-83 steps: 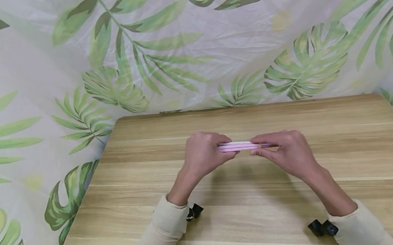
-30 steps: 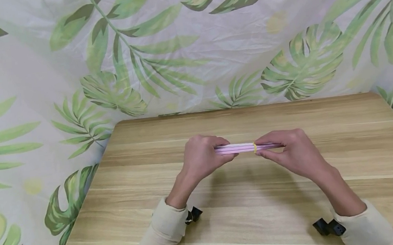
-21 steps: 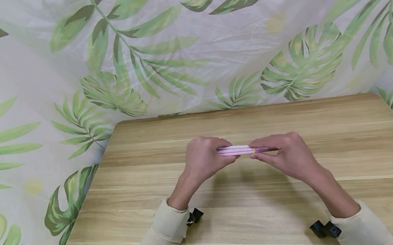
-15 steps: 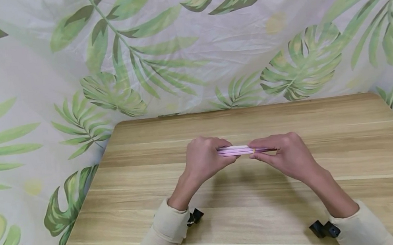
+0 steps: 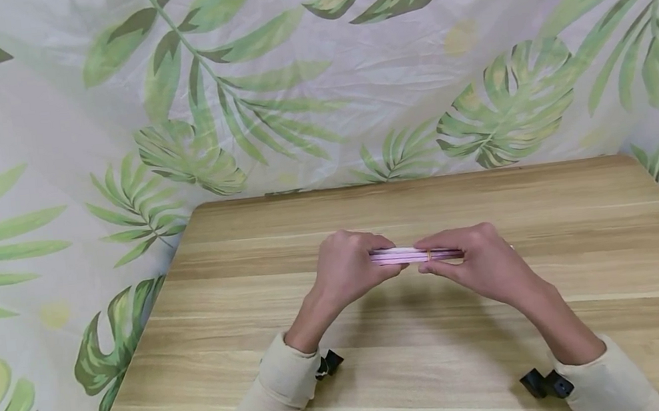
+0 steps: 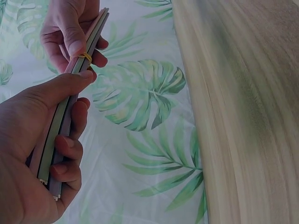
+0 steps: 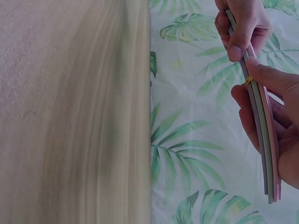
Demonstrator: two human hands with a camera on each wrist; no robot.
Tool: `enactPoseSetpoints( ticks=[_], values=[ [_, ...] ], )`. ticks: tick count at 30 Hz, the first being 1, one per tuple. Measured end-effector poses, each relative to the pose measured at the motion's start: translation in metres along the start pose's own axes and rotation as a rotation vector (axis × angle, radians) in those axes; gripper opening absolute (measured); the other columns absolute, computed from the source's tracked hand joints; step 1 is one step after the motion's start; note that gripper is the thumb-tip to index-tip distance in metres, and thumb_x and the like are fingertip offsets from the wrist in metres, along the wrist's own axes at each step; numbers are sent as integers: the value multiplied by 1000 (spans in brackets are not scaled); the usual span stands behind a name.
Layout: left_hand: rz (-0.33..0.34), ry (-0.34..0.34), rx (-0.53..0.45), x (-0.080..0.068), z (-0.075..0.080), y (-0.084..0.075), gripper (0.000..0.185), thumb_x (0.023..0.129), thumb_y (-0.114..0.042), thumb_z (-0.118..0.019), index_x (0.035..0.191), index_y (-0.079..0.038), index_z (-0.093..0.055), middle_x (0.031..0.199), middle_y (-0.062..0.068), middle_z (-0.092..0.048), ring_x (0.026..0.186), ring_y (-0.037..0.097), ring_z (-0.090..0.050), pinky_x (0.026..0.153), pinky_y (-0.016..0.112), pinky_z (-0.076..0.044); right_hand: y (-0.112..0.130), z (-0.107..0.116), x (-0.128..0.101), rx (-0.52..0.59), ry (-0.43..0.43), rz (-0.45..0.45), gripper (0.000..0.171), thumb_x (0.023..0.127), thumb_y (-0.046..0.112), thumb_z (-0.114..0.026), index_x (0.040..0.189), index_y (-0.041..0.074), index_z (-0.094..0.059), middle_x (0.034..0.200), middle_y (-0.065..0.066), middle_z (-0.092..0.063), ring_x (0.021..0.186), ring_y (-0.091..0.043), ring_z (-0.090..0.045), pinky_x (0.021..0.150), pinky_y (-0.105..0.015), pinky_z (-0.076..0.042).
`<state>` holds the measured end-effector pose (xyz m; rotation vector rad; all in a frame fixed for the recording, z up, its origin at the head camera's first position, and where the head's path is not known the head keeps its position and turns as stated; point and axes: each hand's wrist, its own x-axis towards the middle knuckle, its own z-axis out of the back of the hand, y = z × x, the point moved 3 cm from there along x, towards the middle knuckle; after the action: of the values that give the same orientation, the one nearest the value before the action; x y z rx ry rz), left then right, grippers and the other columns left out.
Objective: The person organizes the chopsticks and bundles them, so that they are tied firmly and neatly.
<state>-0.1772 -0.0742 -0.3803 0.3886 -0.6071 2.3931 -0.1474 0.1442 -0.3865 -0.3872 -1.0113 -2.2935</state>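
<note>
A thin bundle of pastel sticks [image 5: 408,255], pink and greenish, lies level above the wooden table [image 5: 416,344]. A yellow rubber band [image 5: 429,254] circles it near the right hand. My left hand [image 5: 345,267] grips the bundle's left end with curled fingers; in the left wrist view the sticks [image 6: 65,116] run through its palm. My right hand [image 5: 477,260] holds the right end, thumb and forefinger pinching by the band [image 7: 248,80]. The sticks [image 7: 262,135] show edge-on in the right wrist view.
A leaf-print cloth [image 5: 316,79] hangs behind the table and drapes down on its left side. Black wrist camera mounts [image 5: 544,384] sit at both cream sleeves. The table's far edge [image 5: 411,182] lies beyond the hands.
The right hand slid left along the bundle, bringing the yellow band with it, so the hands stand closer together. The bundle dipped slightly lower. The left hand kept its grip.
</note>
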Motion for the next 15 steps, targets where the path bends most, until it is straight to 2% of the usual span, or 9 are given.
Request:
enactPoseSetpoints(
  ticks=[5, 10, 15],
  values=[
    [8, -1, 8, -1, 2, 2, 17, 79, -31, -95, 90, -22, -87, 75, -9, -79, 56, 2, -62, 50, 19, -41, -4, 5, -1, -2, 18, -27, 32, 83, 10, -92, 115, 10, -84, 103, -6, -84, 84, -14, -81, 69, -27, -63],
    [20, -9, 7, -2, 6, 5, 19, 78, -34, -96, 90, -22, -87, 77, -9, -80, 57, 2, -62, 50, 19, -41, -6, 12, -2, -22, 7, -33, 30, 84, 8, -91, 113, 14, -85, 102, -3, -84, 85, -14, -81, 71, -28, -64],
    [18, -23, 1, -3, 8, 9, 19, 78, -33, -96, 91, -22, -87, 77, -8, -80, 57, 2, -64, 50, 19, -41, -9, 19, -5, -31, -13, -17, 30, 82, 8, -92, 110, 17, -85, 101, 0, -84, 84, -13, -81, 72, -21, -62]
  ],
)
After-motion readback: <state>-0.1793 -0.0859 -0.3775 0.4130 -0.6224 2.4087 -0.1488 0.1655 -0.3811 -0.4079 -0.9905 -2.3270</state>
